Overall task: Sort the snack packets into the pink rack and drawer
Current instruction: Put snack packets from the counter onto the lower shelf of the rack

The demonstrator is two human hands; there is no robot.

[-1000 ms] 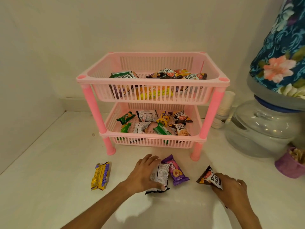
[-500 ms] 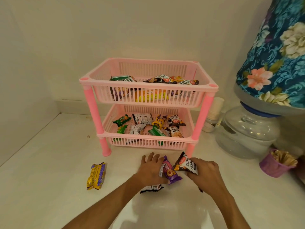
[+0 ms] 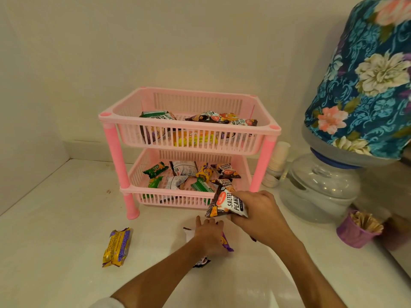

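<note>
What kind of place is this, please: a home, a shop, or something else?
Probably a home kitchen or pantry corner. A water jar with a floral cloth cover stands on a white counter, beside a pink rack of snack packets and a purple cup.

The right hand (image 3: 260,215) holds a salted peanuts packet (image 3: 228,204) up in front of the pink rack (image 3: 189,150). The left hand (image 3: 209,237) lies flat on a purple packet (image 3: 226,243) and a white packet (image 3: 190,234) on the white counter (image 3: 55,218). A yellow packet (image 3: 117,246) lies alone to the left. Both rack baskets have snacks inside.
</note>
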